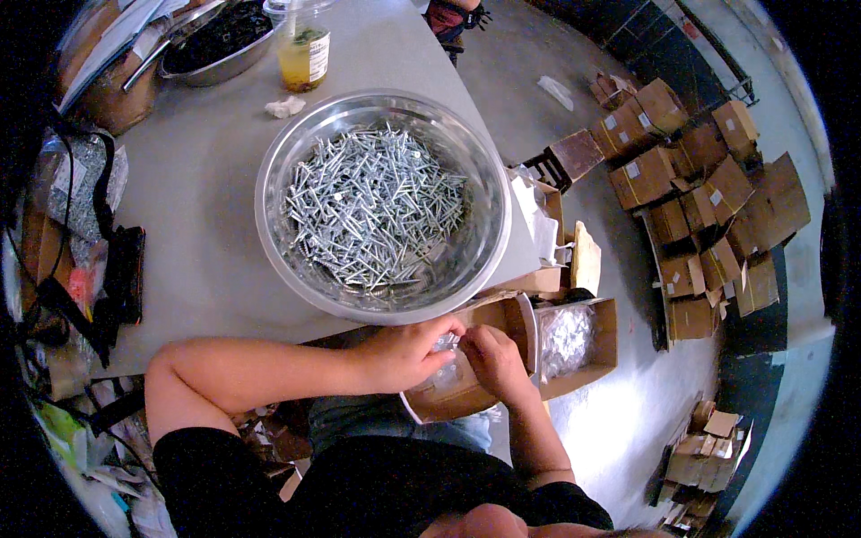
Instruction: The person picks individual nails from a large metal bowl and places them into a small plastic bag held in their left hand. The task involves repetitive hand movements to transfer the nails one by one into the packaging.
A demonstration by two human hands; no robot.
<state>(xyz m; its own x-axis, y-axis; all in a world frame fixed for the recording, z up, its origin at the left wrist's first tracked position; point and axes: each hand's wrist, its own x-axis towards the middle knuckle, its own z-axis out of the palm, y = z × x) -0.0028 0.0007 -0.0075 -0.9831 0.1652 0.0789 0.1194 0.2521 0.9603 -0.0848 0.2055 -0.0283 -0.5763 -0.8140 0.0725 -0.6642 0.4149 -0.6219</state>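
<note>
A steel bowl point(269, 206) stands at the table's near edge, filled with loose silver screws or nails point(377, 202); I cannot tell which. Just below its rim, my left hand point(408, 352) is closed on a small clear plastic bag point(445, 343), part of which shows between the fingers. My right hand point(492, 359) is closed in a pinch beside it at the bag's edge, its fingertips partly hidden. Both hands are over an open cardboard box point(489, 405) in front of my body. Clear plastic point(439, 377) shows inside that box, under the hands.
To the right, another cardboard box point(603, 363) holds shiny clear packets point(567, 339). A cup of yellow drink point(303, 56), crumpled tissue point(285, 108) and a metal basin of dark pieces point(220, 73) are on the grey table point(193, 269). Stacked cartons point(704, 193) line the right wall.
</note>
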